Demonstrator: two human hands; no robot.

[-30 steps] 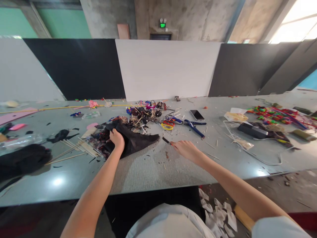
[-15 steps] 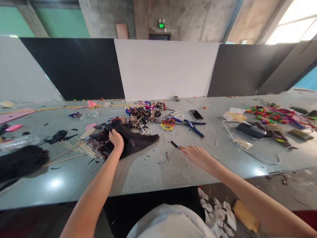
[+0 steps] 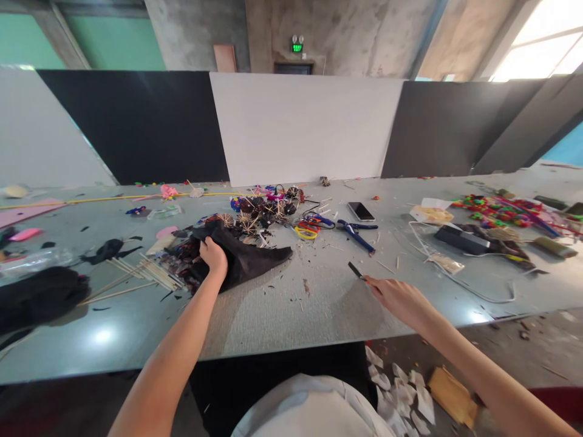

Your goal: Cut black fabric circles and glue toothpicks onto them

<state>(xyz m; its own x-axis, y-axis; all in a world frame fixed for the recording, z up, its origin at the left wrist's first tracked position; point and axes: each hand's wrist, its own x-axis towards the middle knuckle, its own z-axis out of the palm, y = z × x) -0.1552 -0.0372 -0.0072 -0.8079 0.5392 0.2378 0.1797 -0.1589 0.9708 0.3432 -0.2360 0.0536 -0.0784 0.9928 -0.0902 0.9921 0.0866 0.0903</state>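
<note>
My left hand (image 3: 213, 255) is closed on a bunched black cloth (image 3: 248, 261), which tapers to a point on the right and lies on the table. In my right hand (image 3: 395, 295), fingers wrapped round, is a dark-bladed tool (image 3: 356, 270) with an orange handle; whether it is a knife or closed scissors I cannot tell. Its blade points up and left, apart from the cloth. Beside my left wrist lie pale wooden sticks (image 3: 152, 273) and a heap of dark patterned pieces (image 3: 180, 258). Behind the cloth are several dark balls stuck with short sticks (image 3: 248, 222).
Blue-handled pliers (image 3: 357, 235), a phone (image 3: 362, 211) and yellow-handled scissors (image 3: 306, 232) lie beyond my right hand. Further right are a dark box (image 3: 462, 239), a white cable (image 3: 483, 297) and colourful pieces (image 3: 496, 209). Upright panels (image 3: 310, 127) edge the table's back.
My right hand has moved right and slightly towards me with the bladed tool, farther from the black cloth. My left hand and the cloth stay in place.
</note>
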